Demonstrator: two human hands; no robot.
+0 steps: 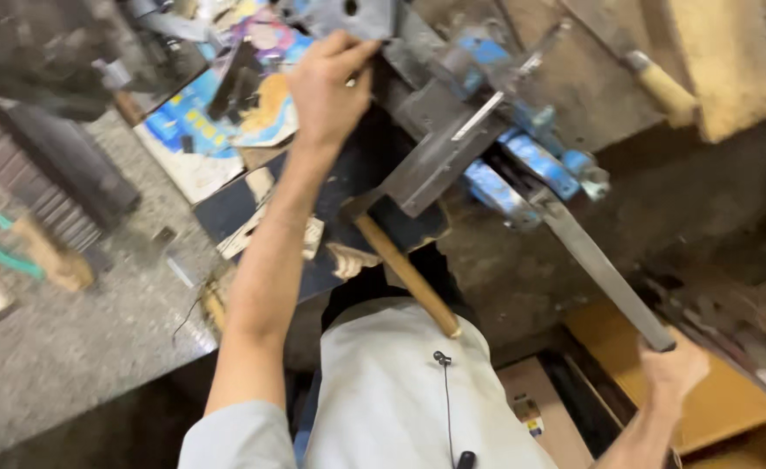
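My left hand reaches far forward, and its fingers pinch the lower edge of a grey metal plate with a hole in it. Just right of that hand, a blue bench vise clamps an angled steel piece. My right hand, low at the right, is closed around the near end of a long flat steel bar. The bar runs up to the vise. A hammer with a wooden handle lies between my arms, its handle pointing at my chest.
A colourful printed sheet and scraps lie left of the vise. The speckled grey counter carries a teal-handled tool and dark blocks. A wooden-handled file rests at the top right. Yellowish cardboard boxes sit below the bench.
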